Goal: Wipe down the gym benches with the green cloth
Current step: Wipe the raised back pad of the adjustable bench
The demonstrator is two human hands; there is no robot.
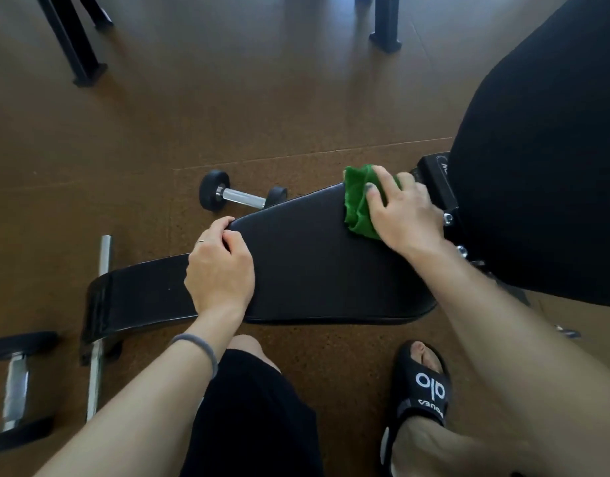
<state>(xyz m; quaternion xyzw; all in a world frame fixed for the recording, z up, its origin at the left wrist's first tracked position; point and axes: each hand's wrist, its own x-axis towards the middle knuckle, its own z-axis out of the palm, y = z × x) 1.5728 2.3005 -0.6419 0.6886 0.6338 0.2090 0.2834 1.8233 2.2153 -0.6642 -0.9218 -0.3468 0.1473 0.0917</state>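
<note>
Head view, bench seat pad (pixel 307 266): long axis runs left-right, narrowing toward its far right end.
Right hand (pixel 405 210): fingers spread flat, pressing green cloth (pixel 357 204) on that end.
Left hand (pixel 221 266): fingers curled over pad's left edge.

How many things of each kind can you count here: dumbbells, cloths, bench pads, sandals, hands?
Dumbbells: 2, one beyond the bench, one at the left edge
Cloths: 1
Bench pads: 2, seat pad, back pad
Sandals: 1
Hands: 2, left hand, right hand
Total: 8

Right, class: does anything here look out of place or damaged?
Two dumbbells lie loose on the floor: one beyond the bench pad, one at lower left. Nothing looks damaged or spilled.
</note>
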